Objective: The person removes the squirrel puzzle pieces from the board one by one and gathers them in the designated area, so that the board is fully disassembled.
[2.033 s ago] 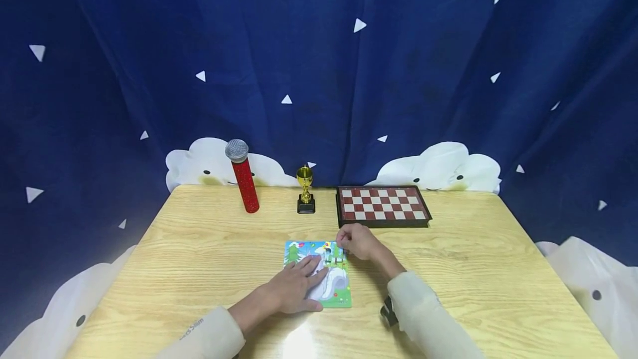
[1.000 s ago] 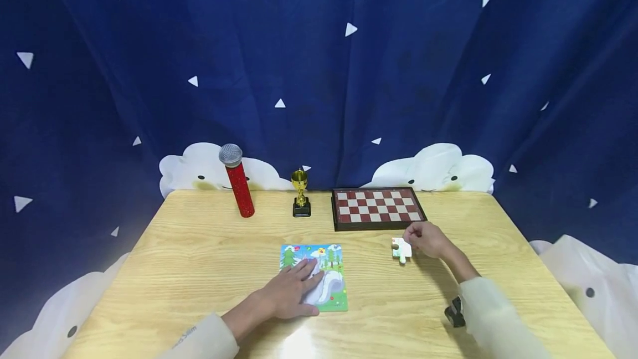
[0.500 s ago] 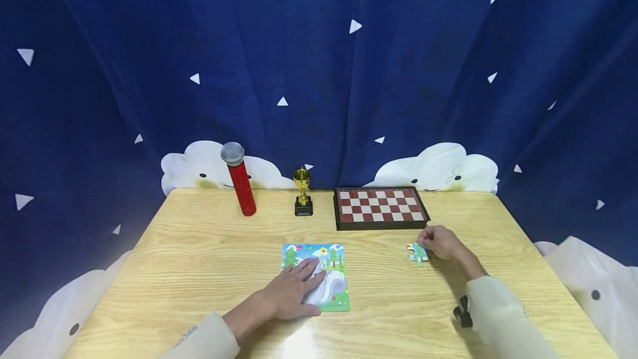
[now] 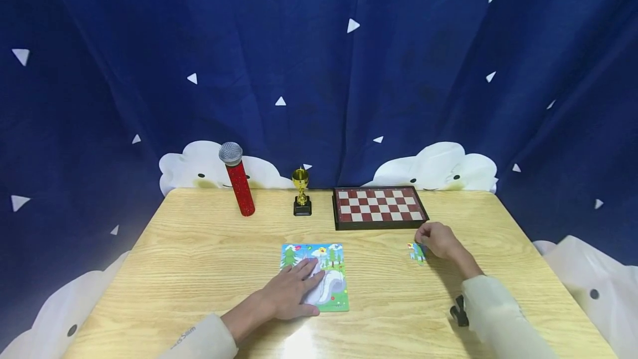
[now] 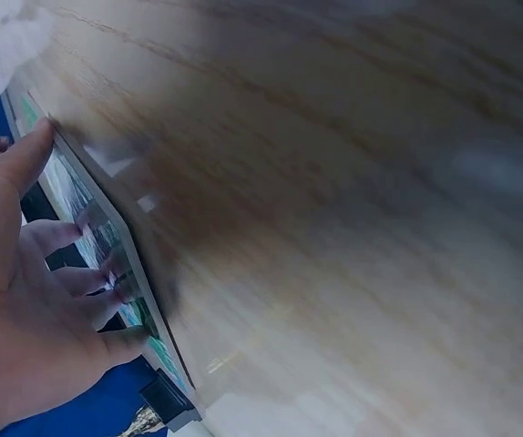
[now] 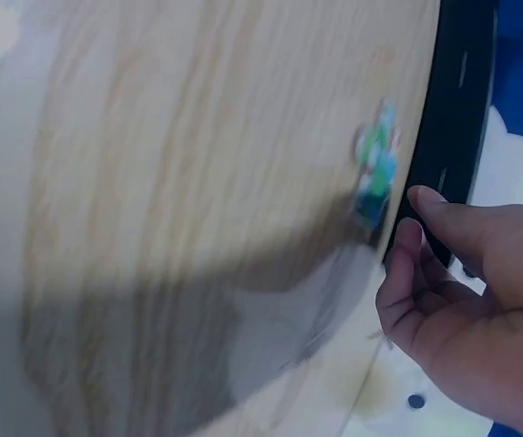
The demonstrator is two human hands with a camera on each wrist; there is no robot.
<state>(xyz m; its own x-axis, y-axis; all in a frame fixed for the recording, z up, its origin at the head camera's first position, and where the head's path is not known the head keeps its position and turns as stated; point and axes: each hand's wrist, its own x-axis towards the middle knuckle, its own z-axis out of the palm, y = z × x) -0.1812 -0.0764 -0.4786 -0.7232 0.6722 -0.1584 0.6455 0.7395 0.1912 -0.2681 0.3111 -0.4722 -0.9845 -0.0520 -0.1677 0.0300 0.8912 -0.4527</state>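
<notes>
My left hand lies with spread fingers on a square jigsaw puzzle printed with a grey squirrel-like animal, trees and flowers. The left wrist view shows its thumb and fingertips along the edge of the puzzle. To the right, a single jigsaw piece with a tree and a yellow-red patch sits on the table. My right hand is just above and beside that piece. In the right wrist view, its bent fingers and thumb are slightly parted, with a small gap to the blurred piece.
A red-and-white checkered board in a black frame lies behind the piece, near the back edge. A small gold trophy and a red microphone stand further left. Behind the wooden table hangs a dark blue curtain.
The right hand has moved from the puzzle's top right corner out to the right with the jigsaw piece, then let go and risen slightly. The left hand has stayed on the puzzle.
</notes>
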